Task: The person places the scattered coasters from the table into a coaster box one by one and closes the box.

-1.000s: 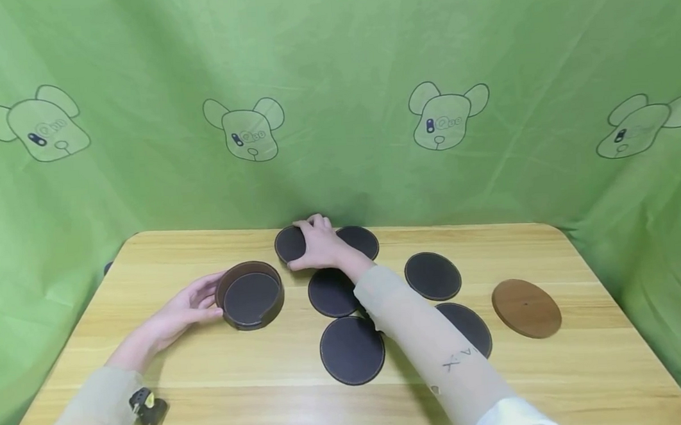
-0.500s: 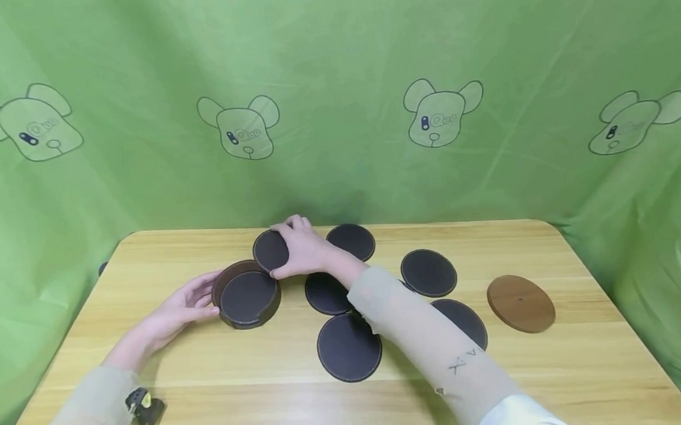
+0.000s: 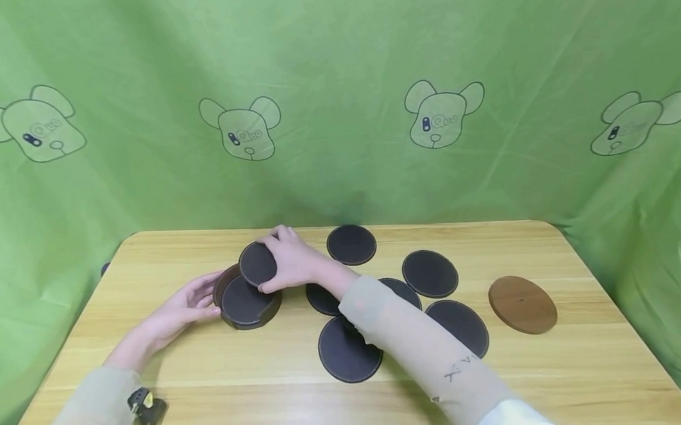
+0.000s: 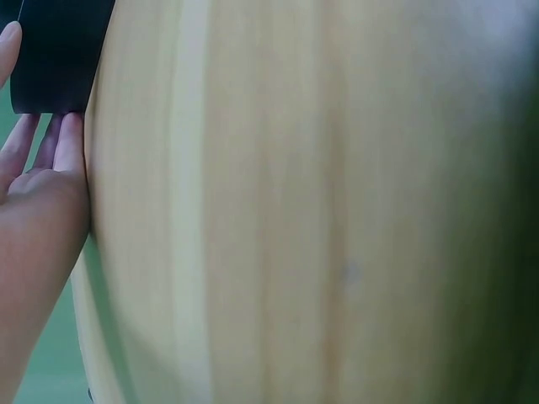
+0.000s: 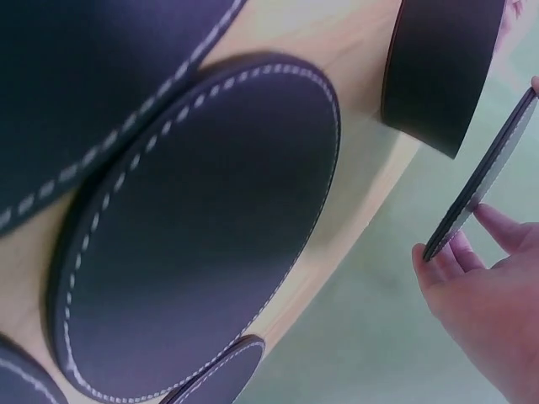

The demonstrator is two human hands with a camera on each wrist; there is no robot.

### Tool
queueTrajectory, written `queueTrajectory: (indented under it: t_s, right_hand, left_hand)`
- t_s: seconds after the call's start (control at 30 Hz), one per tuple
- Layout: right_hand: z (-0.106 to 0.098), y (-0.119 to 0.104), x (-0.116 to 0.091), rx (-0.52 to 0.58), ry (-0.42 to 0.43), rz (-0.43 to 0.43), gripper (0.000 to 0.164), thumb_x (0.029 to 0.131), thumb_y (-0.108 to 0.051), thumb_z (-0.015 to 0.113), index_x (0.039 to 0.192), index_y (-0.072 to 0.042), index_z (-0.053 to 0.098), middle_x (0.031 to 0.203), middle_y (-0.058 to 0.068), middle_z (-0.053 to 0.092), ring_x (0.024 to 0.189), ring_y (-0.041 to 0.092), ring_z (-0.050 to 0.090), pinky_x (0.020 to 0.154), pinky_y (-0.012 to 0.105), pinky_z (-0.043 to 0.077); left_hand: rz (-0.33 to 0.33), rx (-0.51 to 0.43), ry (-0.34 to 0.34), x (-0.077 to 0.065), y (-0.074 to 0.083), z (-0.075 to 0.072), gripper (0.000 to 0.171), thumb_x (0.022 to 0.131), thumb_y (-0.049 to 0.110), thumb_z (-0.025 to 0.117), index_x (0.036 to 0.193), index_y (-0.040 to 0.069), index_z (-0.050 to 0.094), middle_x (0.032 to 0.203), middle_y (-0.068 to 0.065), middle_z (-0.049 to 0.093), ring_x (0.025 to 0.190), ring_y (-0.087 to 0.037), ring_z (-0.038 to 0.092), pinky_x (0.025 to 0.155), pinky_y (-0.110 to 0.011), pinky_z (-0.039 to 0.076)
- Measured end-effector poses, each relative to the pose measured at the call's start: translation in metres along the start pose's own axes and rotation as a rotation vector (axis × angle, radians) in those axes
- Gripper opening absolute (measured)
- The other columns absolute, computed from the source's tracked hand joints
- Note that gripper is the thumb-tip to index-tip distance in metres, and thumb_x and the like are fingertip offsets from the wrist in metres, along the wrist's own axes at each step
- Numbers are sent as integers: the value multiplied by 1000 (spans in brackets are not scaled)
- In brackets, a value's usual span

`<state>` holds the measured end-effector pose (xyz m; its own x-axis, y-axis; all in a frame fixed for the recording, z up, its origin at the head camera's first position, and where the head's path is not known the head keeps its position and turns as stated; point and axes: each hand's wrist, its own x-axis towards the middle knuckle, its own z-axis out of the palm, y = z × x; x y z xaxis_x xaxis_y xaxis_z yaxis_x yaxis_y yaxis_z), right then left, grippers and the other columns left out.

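My right hand (image 3: 292, 258) pinches a round black leather coaster (image 3: 256, 264) with pale edge stitching by its right edge. It is held over the back of a round, brown-lined coaster holder (image 3: 220, 289), overlapping it in the head view. In the right wrist view the coaster (image 5: 484, 168) shows edge-on, thumb and fingers on opposite faces, apart from the holder's dark wall (image 5: 442, 71). Another black coaster (image 3: 244, 302) lies inside the holder. My left hand (image 3: 178, 311) holds the holder's left side between thumb and fingers; in the left wrist view its fingertips touch the dark wall (image 4: 57, 63).
Several black coasters lie flat right of the holder, among them a front one (image 3: 350, 350) and a back one (image 3: 351, 244). A brown disc (image 3: 522, 304) lies at the far right of the wooden table (image 3: 241, 404). A green curtain (image 3: 338, 174) hangs behind.
My right hand has lifted the coaster from the table's back edge and carried it left and toward me, to over the holder. My left hand stays at the holder.
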<state>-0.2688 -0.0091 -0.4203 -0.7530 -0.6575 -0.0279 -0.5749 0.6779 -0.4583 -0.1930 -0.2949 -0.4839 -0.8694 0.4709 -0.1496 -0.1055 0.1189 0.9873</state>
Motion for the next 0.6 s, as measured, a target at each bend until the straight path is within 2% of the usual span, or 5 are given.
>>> queueTrajectory:
  t_s: [0.17, 0.33, 0.6]
  right_hand:
    - [6, -10, -1, -33, -10, -46, 95, 78, -42, 87, 157, -8, 47, 153, 20, 43, 140, 31, 42, 112, 41, 52]
    - [10, -21, -1, -95, -18, -86, 96, 77, -44, 87, 157, -9, 48, 152, 18, 45, 138, 29, 44, 112, 38, 52]
    - [19, -35, -1, -221, -33, -119, 99, 77, -49, 88, 158, -9, 47, 149, 15, 48, 135, 26, 47, 112, 33, 52]
  left_hand:
    - [8, -5, -1, 0, 0, 0, 85, 98, -1, 68, 165, -7, 17, 168, -38, 21, 127, 11, 55, 108, -6, 45]
    - [5, 6, 8, -1, 0, 0, 84, 98, 0, 68, 165, -7, 18, 167, -30, 33, 127, 11, 56, 108, -6, 45]
    - [-21, 2, 5, -1, 0, 0, 88, 98, 2, 69, 167, -5, 15, 171, -37, 15, 124, 15, 50, 107, -4, 43]
